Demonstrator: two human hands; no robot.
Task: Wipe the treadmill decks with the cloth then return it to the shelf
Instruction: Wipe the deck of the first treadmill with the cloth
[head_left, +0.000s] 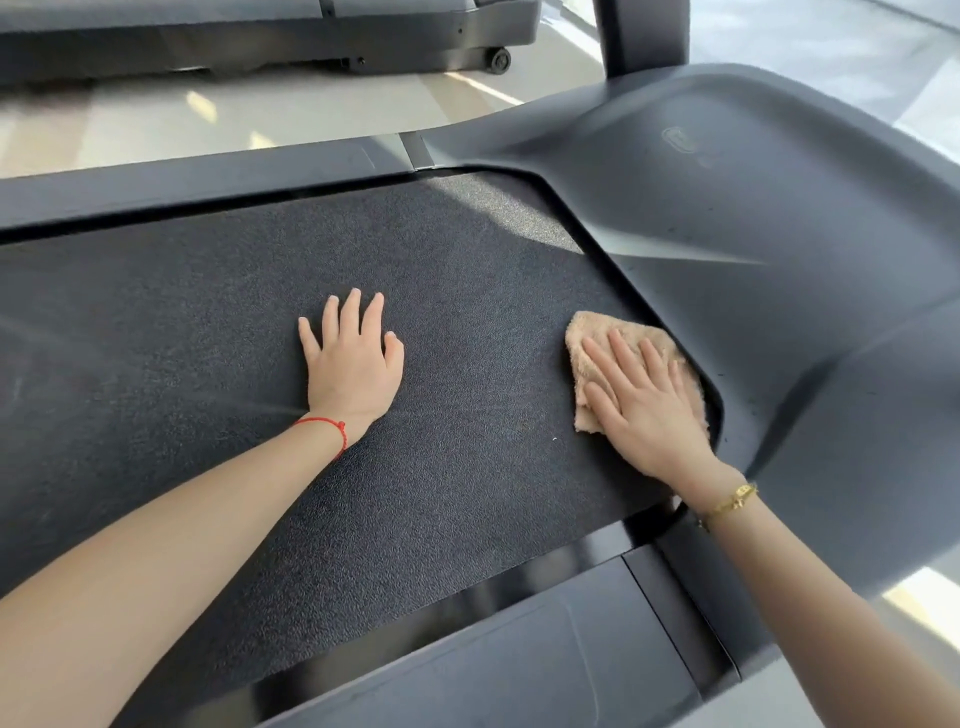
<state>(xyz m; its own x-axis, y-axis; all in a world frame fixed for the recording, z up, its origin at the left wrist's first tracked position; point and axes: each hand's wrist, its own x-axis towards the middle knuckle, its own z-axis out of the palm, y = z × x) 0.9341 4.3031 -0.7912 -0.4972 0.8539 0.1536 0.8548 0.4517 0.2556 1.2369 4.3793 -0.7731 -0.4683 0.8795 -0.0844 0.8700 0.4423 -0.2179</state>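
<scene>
A dark textured treadmill deck (218, 322) fills the middle of the head view. My left hand (353, 364) rests flat on the belt with straight, spread fingers and holds nothing. My right hand (644, 405) presses flat on a folded beige cloth (597, 332) at the belt's right end, close to the grey motor cover (753, 218). Part of the cloth is hidden under the palm. No shelf is in view.
Grey side rails run along the far side (197, 182) and the near side (545, 639) of the belt. A second treadmill (270, 41) stands across a strip of pale floor (260, 114). A dark upright post (644, 36) rises at the top right.
</scene>
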